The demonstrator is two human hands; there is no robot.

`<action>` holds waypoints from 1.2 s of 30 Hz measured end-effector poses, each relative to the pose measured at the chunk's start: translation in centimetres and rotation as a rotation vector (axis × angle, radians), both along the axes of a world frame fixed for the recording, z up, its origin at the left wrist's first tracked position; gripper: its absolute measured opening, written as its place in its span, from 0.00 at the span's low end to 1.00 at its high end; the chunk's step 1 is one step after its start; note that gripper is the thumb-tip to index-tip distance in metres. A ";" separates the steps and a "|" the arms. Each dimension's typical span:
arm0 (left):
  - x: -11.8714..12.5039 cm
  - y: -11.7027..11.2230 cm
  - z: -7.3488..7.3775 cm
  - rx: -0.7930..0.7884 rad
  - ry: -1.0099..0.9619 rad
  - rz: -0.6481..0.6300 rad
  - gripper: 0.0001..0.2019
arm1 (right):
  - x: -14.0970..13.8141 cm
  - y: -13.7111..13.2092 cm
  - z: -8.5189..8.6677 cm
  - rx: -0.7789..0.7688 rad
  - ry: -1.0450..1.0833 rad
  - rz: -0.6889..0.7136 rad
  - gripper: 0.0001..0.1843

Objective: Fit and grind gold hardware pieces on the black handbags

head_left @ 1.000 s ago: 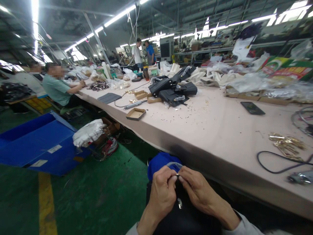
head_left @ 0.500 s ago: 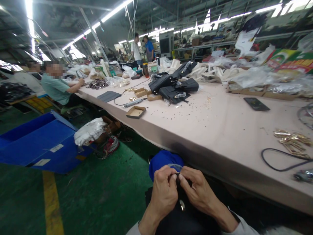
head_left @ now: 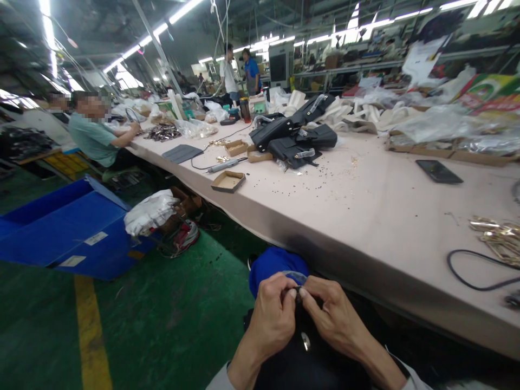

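A black bag (head_left: pixel 303 368) lies in my lap below the table edge, with a shiny metal fitting (head_left: pixel 305 342) on its face. My left hand (head_left: pixel 273 311) is closed, thumb and bent fingers pinching a small dark part at the bag's upper edge. Close against it, my right hand (head_left: pixel 331 314) pinches the same spot from the other side, thumb tips almost meeting. The fingers hide most of the pinched part. Clear plastic film (head_left: pixel 295 277) shows just behind the fingertips, over blue cloth (head_left: pixel 272 265).
Black bags (head_left: pixel 290 138) are piled on the long table (head_left: pixel 365 216). A shallow box (head_left: pixel 228 181), a grey pen-shaped tool (head_left: pixel 225 165), a phone (head_left: pixel 439 171) and gold metal pieces (head_left: pixel 499 238) lie on it. A blue bin (head_left: pixel 81 233) stands left; a person (head_left: pixel 93 135) sits beyond it.
The view has shifted slightly, so the table things at right appear farther right. Both hands keep their pinch at the bag's edge with little visible movement.
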State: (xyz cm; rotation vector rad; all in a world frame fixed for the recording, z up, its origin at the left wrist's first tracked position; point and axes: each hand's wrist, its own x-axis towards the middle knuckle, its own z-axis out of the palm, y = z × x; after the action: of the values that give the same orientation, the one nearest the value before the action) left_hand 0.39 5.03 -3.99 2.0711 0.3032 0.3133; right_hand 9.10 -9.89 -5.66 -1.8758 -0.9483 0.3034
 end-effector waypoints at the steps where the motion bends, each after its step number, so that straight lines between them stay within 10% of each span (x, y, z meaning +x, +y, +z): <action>1: 0.0 0.0 -0.2 -0.006 0.012 -0.005 0.10 | 0.0 0.1 0.0 -0.001 0.004 -0.001 0.19; 36: 2.8 2.0 -2.0 -0.216 0.223 -0.003 0.10 | 1.9 1.8 -1.7 -0.118 0.342 -0.025 0.20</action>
State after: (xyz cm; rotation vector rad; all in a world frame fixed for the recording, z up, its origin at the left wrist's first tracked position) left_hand 3.19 7.08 -5.96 1.8937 0.4485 0.0435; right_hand 11.01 -8.05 -7.36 -1.8629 -0.6855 0.6545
